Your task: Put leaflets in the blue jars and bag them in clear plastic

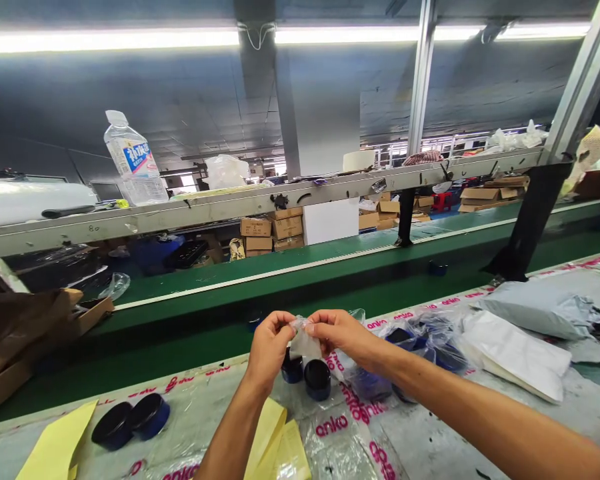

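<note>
Between my two hands hangs a small clear plastic bag (306,345), gripped by its upper edge. My left hand (273,343) pinches one side with thumb and finger. On the other side, my right hand (341,333) pinches it close to the left fingertips. Just below the bag stand two round dark-blue caps with black tops, a nearer cap (317,380) and one partly covered cap (293,370). Two more such caps, a left cap (112,427) and a right cap (150,416), touch each other at the lower left.
Yellow paper sheets (280,443) lie by my left forearm, with another yellow sheet (57,443) farther left. Bagged blue caps (430,340) and a white pouch (517,357) are on the right. Behind runs a green conveyor belt (220,313); a plastic bottle (135,163) stands on the shelf above.
</note>
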Demonstrator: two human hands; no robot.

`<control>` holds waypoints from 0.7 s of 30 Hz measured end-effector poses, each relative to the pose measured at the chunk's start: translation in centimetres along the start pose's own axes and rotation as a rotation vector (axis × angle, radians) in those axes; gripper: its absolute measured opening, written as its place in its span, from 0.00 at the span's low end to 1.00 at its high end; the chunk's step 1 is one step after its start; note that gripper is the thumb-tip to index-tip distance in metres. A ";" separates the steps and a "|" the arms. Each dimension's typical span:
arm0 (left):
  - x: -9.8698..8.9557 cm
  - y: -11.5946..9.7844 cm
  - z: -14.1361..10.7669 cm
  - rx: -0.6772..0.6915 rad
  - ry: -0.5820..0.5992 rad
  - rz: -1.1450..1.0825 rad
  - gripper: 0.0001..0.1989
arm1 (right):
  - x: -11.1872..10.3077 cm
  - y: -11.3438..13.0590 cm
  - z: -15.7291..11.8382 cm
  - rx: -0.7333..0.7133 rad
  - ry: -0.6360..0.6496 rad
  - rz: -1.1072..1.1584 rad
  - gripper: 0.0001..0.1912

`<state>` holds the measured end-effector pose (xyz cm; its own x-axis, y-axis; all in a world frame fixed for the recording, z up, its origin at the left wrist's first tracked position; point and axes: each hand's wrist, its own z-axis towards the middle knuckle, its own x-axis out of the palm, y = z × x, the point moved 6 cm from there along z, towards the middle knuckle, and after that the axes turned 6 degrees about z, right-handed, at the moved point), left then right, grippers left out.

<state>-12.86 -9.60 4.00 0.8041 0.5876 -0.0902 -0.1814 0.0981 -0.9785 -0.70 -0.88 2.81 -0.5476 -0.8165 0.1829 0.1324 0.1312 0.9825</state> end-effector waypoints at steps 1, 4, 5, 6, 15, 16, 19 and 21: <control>-0.5 0.1 -0.1 0.004 -0.025 -0.003 0.08 | -0.2 -0.1 0.0 0.005 0.001 -0.002 0.17; -1.6 0.6 -0.3 0.008 -0.093 -0.028 0.08 | -0.7 -0.2 -0.4 0.020 -0.005 -0.014 0.19; -1.8 0.7 -0.4 0.012 -0.105 -0.042 0.08 | -0.8 -0.2 -0.5 0.020 -0.006 -0.023 0.20; -1.9 0.9 -0.4 0.020 -0.110 -0.057 0.08 | -0.9 -0.3 -0.7 0.019 -0.003 -0.031 0.21; -1.3 0.1 -0.7 0.111 -0.164 0.023 0.07 | -0.7 -0.6 -1.7 0.043 0.103 0.067 0.26; -1.2 -0.1 -0.8 0.125 -0.159 0.045 0.07 | -0.6 -0.4 -1.8 0.048 0.106 0.045 0.25; -0.7 -0.6 -1.1 0.160 -0.139 0.119 0.06 | -0.4 0.1 -1.9 0.048 0.088 -0.080 0.21; -0.4 -0.7 -1.3 0.177 -0.126 0.158 0.05 | 0.0 0.3 -1.9 0.039 0.088 -0.148 0.18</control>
<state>-12.34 -10.94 4.49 0.6830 0.7010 -0.2050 -0.4044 0.1292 -0.9054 0.90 -1.87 2.99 -0.4842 -0.8743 0.0343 0.0230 0.0265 0.9994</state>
